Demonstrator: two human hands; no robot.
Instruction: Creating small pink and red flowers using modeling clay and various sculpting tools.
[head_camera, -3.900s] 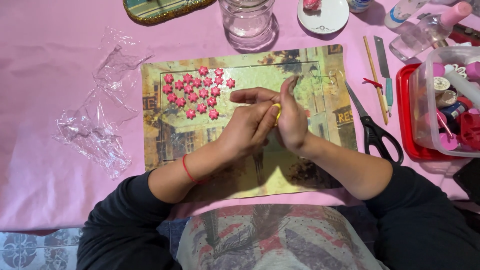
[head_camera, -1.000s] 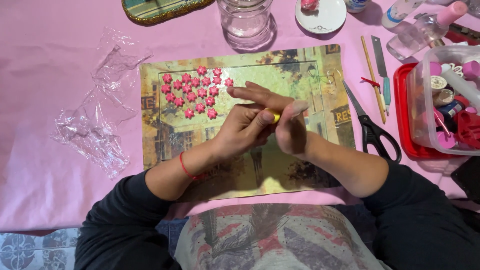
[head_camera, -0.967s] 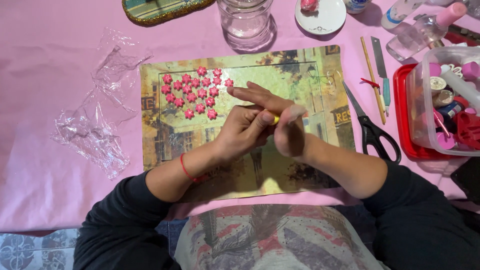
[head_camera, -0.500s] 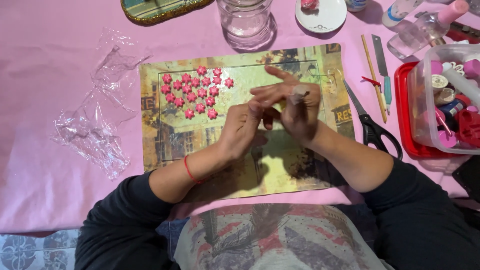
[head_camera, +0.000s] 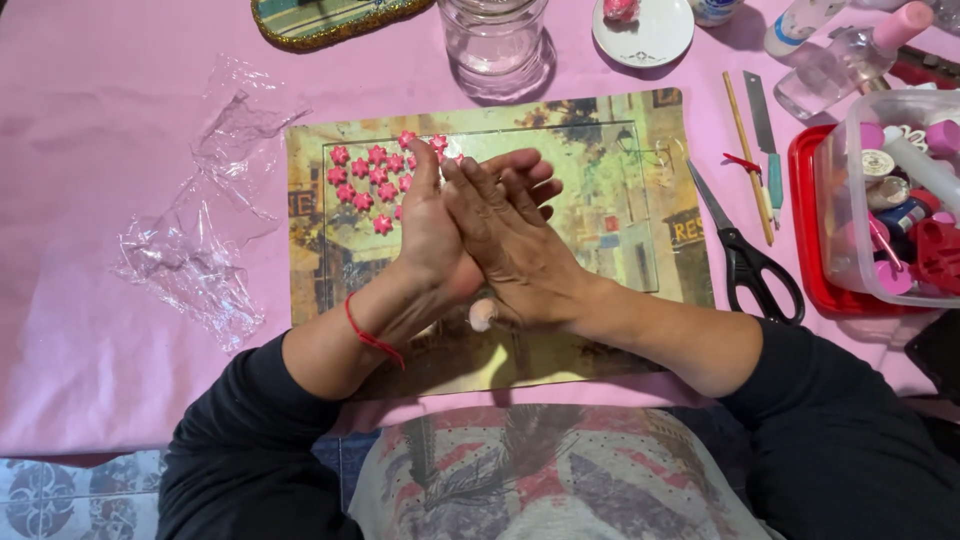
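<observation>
Pink little flowers (head_camera: 372, 178) lie in rows on the picture mat (head_camera: 600, 200), just left of the hands. The left hand (head_camera: 430, 225) and right hand (head_camera: 505, 235) press flat together, palm to palm, fingers straight; whatever is between them is hidden. For rolling, light even pressure and small circles above the mat seem best, well clear of the flowers.

anything between the pressed palms hidden; some pink flowers (head_camera: 362, 180) behind left hand (head_camera: 432, 225)

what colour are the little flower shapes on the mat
Pink, with darker pink centres; the little flower shapes show best in the head view.
</observation>
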